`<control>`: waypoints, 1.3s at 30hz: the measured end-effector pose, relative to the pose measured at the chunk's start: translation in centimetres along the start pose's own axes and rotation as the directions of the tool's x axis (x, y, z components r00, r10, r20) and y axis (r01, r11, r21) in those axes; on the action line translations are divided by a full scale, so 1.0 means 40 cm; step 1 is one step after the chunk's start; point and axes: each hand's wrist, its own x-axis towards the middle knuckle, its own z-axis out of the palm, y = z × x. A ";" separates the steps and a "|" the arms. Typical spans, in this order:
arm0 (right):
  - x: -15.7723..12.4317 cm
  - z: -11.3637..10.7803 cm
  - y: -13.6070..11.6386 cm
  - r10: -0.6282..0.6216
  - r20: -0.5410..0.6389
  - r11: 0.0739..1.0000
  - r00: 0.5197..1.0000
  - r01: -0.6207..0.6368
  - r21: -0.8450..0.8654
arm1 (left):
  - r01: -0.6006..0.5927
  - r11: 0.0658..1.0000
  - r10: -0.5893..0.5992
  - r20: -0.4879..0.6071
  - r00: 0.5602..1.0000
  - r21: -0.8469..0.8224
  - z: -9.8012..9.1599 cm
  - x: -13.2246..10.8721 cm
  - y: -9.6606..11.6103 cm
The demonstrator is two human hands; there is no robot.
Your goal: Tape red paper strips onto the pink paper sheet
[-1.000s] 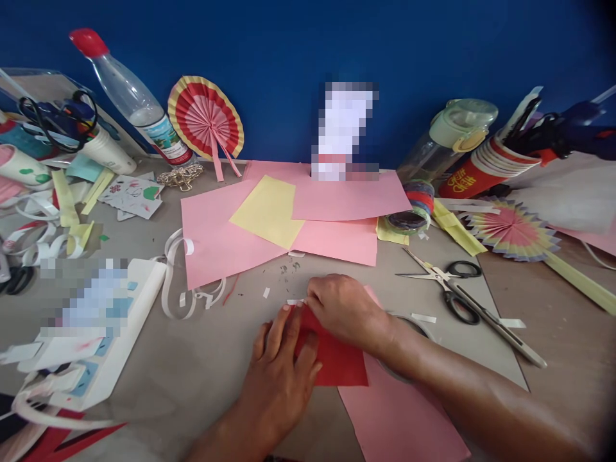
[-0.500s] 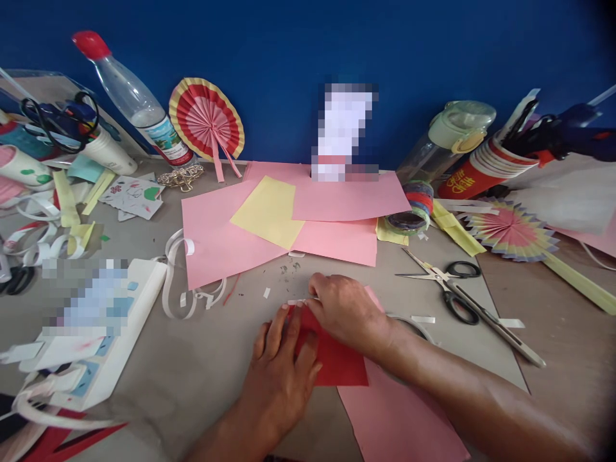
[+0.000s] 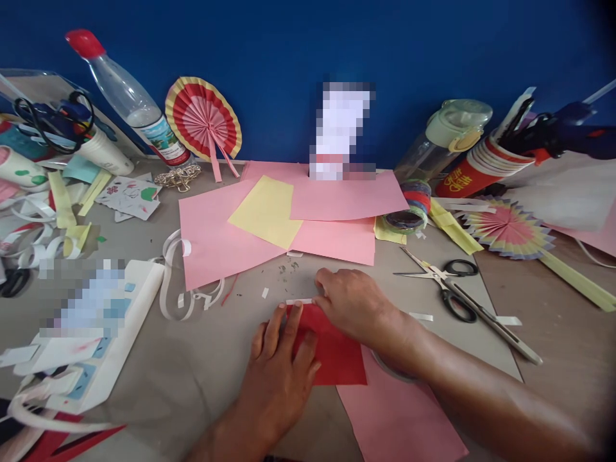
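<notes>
My left hand (image 3: pixel 282 375) lies on a red paper sheet (image 3: pixel 339 359), fingers spread and pressed near its left and upper edge. Along the sheet's top edge runs a short white tape strip (image 3: pixel 299 301). At the right end of this strip is my right hand (image 3: pixel 353 301), its thumb and fingers closed on it; the exact grip is partly hidden. Under my right forearm shows the curved rim of a ring-shaped thing (image 3: pixel 392 371), mostly covered. A pink sheet (image 3: pixel 399 420) lies beneath the red one on the right.
Scissors (image 3: pixel 440 276) and a cutter knife (image 3: pixel 500 327) lie right. Behind are pink sheets (image 3: pixel 216 237), a yellow sheet (image 3: pixel 267 212), tape rolls (image 3: pixel 414 205) and a paper fan (image 3: pixel 205 119). A power strip (image 3: pixel 137 301) sits left. Bottle (image 3: pixel 137 109) and cups (image 3: pixel 474 167) stand at the back.
My right hand has shifted slightly right along the red sheet's top edge, showing more of the white strip. The ring-shaped rim under my forearm has moved nearer. My left hand stays put.
</notes>
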 end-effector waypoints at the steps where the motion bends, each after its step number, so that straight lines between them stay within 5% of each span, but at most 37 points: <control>1: -0.001 -0.001 -0.001 -0.006 -0.007 1.000 1.000 0.006 -0.009 | -0.001 1.000 0.001 -0.004 1.000 0.000 0.000 0.000 0.000; 24: -0.013 0.028 0.015 -0.155 -0.176 0.970 0.972 0.184 0.162 | 0.047 0.999 -0.047 0.009 0.999 0.010 0.005 -0.001 0.004; 39: -0.033 0.015 0.010 -0.142 -0.130 0.977 0.981 0.160 0.141 | 0.045 0.999 -0.046 0.005 0.999 0.027 0.008 -0.003 0.002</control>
